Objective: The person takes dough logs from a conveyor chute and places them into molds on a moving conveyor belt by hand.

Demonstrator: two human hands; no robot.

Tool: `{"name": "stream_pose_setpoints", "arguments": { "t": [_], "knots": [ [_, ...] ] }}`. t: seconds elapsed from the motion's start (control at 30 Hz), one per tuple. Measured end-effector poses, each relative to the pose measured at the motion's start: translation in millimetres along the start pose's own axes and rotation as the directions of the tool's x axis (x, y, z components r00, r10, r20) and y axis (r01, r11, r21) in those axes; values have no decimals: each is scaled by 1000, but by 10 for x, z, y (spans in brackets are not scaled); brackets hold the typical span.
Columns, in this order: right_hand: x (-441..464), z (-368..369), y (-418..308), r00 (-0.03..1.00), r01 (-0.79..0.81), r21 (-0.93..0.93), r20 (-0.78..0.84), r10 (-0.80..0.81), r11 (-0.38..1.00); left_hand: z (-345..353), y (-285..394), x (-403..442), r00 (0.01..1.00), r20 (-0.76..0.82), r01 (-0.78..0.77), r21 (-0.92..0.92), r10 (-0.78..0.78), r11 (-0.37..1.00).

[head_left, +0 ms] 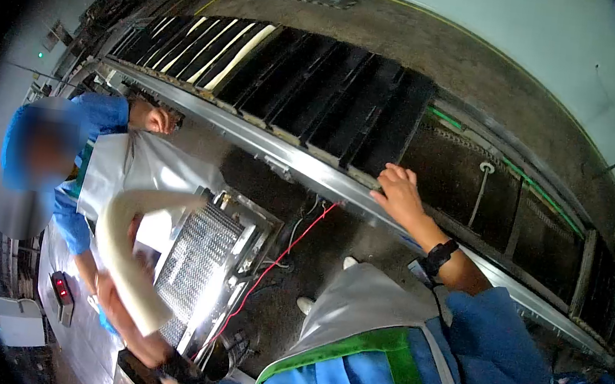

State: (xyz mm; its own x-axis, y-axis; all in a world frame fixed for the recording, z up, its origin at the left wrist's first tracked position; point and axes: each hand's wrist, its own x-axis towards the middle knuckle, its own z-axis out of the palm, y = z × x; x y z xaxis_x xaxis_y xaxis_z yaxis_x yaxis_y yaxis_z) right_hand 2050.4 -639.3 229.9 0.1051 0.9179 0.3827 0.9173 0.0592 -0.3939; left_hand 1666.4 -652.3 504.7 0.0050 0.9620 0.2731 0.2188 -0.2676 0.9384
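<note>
A long, thick, cream-coloured dough strip [122,258] bends in an arch above the metal table on the left. My left hand [119,311] is closed around its lower part, and the strip partly hides the fingers. Its upper end reaches over a perforated metal plate [201,259] and is blurred. My right hand [402,195] is at the near corner of the last black grooved tray [388,118], its fingers curled over the edge. Farther along the row, pale strips [239,55] lie in the grooves of other black trays.
A co-worker in blue [108,112] stands across the table, one hand [156,119] near the conveyor rail [253,133] and one arm beside the strip. A red cable [286,250] hangs beside the metal table [81,348]. A small red digital display [61,289] sits on it.
</note>
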Motion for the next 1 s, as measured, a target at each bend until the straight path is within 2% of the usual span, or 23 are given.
{"name": "stream_pose_setpoints", "arguments": {
  "t": [0.03, 0.07, 0.1, 0.13, 0.17, 0.2, 0.27, 0.3, 0.33, 0.37, 0.4, 0.43, 0.5, 0.53, 0.63, 0.7, 0.77, 0.83, 0.87, 0.9, 0.93, 0.97, 1.0],
  "knots": [
    [28, 12, 16, 1000, 7, 1, -5, -7, 1000, 335, -33, 166, 951, 98, -307, 384, 292, 871],
    [66, -46, 0, 999, 14, -21, 31, -14, 1000, 671, -66, 333, 826, 179, -521, 603, 534, 604],
    [104, -69, 14, 997, 5, -5, 71, -5, 1000, 884, -160, 610, 953, 207, -243, 85, 221, 966],
    [137, -56, 2, 999, 23, -8, 45, -22, 1000, 1096, -256, 885, 971, 210, 200, -437, -117, 877],
    [161, -33, 5, 999, 41, -7, 19, -41, 999, 1551, -27, 945, 913, 375, 339, -483, -159, 808],
    [196, -95, -9, 998, 12, 12, 69, -13, 1000, 1890, -22, 1043, 886, 445, 331, -400, -134, 855],
    [210, -129, 9, 998, 14, 30, 66, -16, 999, 2475, -275, 1155, 718, 665, 535, -337, -206, 775],
    [222, -149, 20, 998, 21, 50, 66, -25, 998, 2757, -471, 1215, 613, 769, 587, -290, -182, 756],
    [230, -169, 29, 997, 19, 73, 71, -24, 997, 2984, -742, 1249, 563, 795, 571, -176, -226, 802],
    [240, -195, 23, 997, 6, 70, 81, -12, 998, 3162, -907, 1279, 530, 778, 360, 156, -339, 920],
    [254, -231, 21, 995, 6, 78, 99, -14, 997, 3283, -1208, 1203, 591, 782, 276, 32, -196, 961],
    [268, -248, 39, 993, 8, 87, 114, -18, 996, 3378, -1956, 1238, 702, 710, -124, 52, 51, 991],
    [262, -261, 91, 995, -2, 40, 103, -2, 999, 3339, -1804, 1156, 689, 724, -219, 236, -20, 947],
    [263, -280, 112, 997, 5, 36, 75, -8, 999, 3314, -1701, 1116, 686, 727, -213, 241, -31, 947],
    [221, -299, 103, 999, 17, 14, 36, -18, 1000, 3283, -1597, 1032, 624, 781, -322, 236, 19, 917],
    [175, -306, 125, 1000, 8, -5, 22, -8, 1000, 3349, -1626, 941, 505, 863, -497, 270, 22, 824],
    [119, -290, 181, 1000, 19, 36, 15, -20, 999, 3438, -1594, 731, 487, 867, -604, 421, -105, 677],
    [88, -367, 193, 998, 9, -11, 56, -8, 1000, 3541, -1527, 571, 468, 883, -697, 387, -27, 603],
    [79, -369, 211, 999, 5, 20, 49, -6, 1000, 3716, -1632, 490, 539, 833, -709, 527, -122, 468],
    [50, -360, 283, 998, 38, 18, 54, -39, 999, 3815, -1701, 469, 515, 851, -788, 517, -101, 333],
    [40, -351, 324, 998, 57, -31, 42, -56, 998, 3863, -1445, 459, 566, 801, -722, 595, -194, 352],
    [2, -353, 417, 998, 62, 6, 10, -62, 998, 4018, -1426, 414, 587, 780, -712, 625, -218, 320],
    [-60, -435, 490, 995, 39, -69, 97, -32, 997, 4179, -1414, 371, 606, 757, -701, 653, -243, 286]
  ]
}}
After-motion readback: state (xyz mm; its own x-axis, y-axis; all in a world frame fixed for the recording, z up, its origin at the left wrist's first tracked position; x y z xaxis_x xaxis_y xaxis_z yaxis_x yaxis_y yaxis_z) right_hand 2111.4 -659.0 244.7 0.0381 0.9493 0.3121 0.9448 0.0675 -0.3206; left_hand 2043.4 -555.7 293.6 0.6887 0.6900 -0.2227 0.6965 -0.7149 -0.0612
